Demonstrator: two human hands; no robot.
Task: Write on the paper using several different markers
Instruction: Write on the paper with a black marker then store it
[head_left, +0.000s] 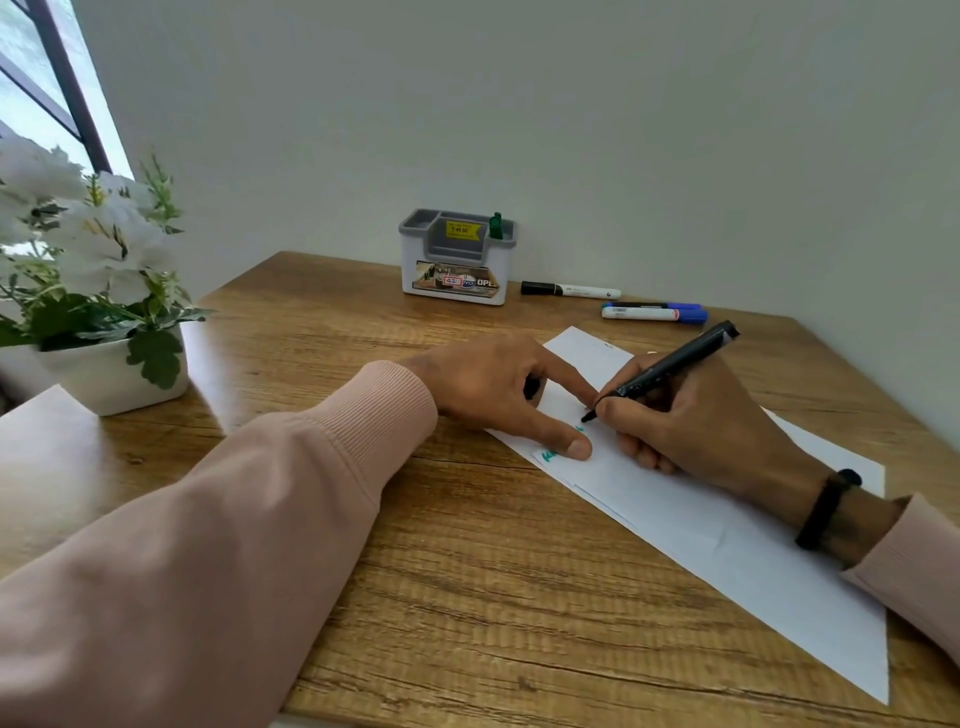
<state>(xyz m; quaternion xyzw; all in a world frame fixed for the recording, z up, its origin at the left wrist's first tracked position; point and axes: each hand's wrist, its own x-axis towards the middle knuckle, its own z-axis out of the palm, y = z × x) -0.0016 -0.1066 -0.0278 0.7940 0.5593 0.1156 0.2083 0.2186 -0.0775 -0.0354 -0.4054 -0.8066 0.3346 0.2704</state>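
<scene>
Head view: wooden surface (467, 571), white paper (753, 561) lying at a slant on its right half, near corner close to the front edge. Left hand (488, 384), pink sleeve, lies on the paper's left edge; forefinger and thumb stretched out flat, thumb tip pressing the sheet beside some green writing (550, 454), other fingers tucked, something dark between them, can't tell what. Right hand (691, 421), black wristband (826, 509), grip closed round a black marker (670, 371); uncapped tip on the paper just right of the green writing, barrel tilted up and away to the right. White flower pot (111, 376) at the left edge. Further back, right: two markers side by side, blue-capped marker (652, 313) in front, another blue one touching behind it. Black-capped white marker (569, 289) beyond those. Grey-and-white pen holder (454, 260) against the wall, green marker (496, 226) upright in its right compartment.
</scene>
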